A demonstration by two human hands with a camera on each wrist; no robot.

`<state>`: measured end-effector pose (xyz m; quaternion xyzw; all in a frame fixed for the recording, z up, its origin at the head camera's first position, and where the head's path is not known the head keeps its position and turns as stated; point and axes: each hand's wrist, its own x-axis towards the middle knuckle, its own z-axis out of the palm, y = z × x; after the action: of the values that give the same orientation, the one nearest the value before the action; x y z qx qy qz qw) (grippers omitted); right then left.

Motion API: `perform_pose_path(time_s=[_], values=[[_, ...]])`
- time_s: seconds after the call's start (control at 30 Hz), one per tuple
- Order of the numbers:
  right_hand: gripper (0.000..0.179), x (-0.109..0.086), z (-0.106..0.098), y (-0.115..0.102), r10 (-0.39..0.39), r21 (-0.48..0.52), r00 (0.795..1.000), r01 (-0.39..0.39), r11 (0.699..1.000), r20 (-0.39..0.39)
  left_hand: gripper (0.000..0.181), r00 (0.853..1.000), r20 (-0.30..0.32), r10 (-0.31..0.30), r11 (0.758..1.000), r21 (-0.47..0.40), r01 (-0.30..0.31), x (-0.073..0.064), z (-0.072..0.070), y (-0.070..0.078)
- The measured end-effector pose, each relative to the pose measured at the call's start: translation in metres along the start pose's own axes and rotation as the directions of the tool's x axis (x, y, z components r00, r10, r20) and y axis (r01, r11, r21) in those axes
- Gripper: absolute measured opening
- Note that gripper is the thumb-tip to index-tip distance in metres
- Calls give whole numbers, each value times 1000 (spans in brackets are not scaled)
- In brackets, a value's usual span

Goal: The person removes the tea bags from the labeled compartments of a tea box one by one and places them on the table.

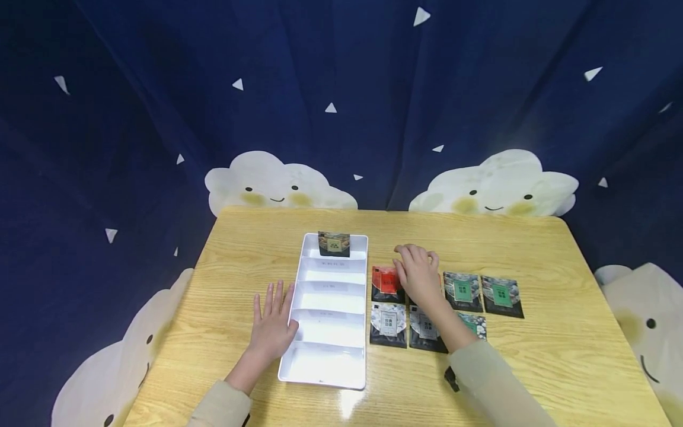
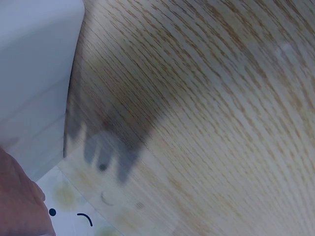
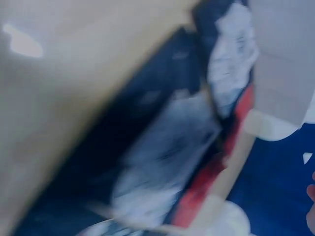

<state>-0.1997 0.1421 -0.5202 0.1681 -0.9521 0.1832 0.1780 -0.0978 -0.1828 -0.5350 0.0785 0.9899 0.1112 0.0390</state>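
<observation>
A white compartment tray (image 1: 322, 329) lies lengthwise on the table. One dark packet with a tan label (image 1: 334, 244) leans in its far compartment. My left hand (image 1: 273, 326) spreads its fingers along the tray's left side, thumb at the rim. Over the packets right of the tray, my right hand (image 1: 418, 273) hovers with bent fingers and nothing visible in them. Nearest to it is a red-labelled packet (image 1: 386, 283); another red one is mostly hidden beneath the hand. White- and grey-labelled packets (image 1: 388, 324) lie closer to me, blurred in the right wrist view.
Green-labelled packets (image 1: 462, 290) lie right of my right hand, one partly covered by the forearm. The wooden table (image 1: 565, 332) ends at a dark blue curtain (image 1: 341, 71) with white clouds and triangles.
</observation>
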Motion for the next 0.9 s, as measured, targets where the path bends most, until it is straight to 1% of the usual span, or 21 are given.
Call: perform_pose_path(time_s=[0.2,0.4,0.57,0.67,0.8,0.9], values=[[28,36,13,-26,-42,-2,998,42,999,50,69,1000,15,-12,1000,3,12,0,0,0],[30,63,27,-49,-70,-28,987,75,997,142,70,1000,21,-15,1000,24,14,0,-2,0],[32,82,39,-67,-96,-44,977,106,993,193,71,1000,22,-13,1000,25,12,-1,-3,0],[34,91,45,-77,-89,-52,965,105,993,247,71,1000,15,-8,1000,19,8,-1,-5,0],[35,99,50,-86,-75,-73,943,104,992,325,71,1000,10,-3,1000,11,3,0,-4,1],[35,102,55,-89,-68,-97,932,109,989,355,71,1000,19,-6,1000,15,6,0,-3,0]])
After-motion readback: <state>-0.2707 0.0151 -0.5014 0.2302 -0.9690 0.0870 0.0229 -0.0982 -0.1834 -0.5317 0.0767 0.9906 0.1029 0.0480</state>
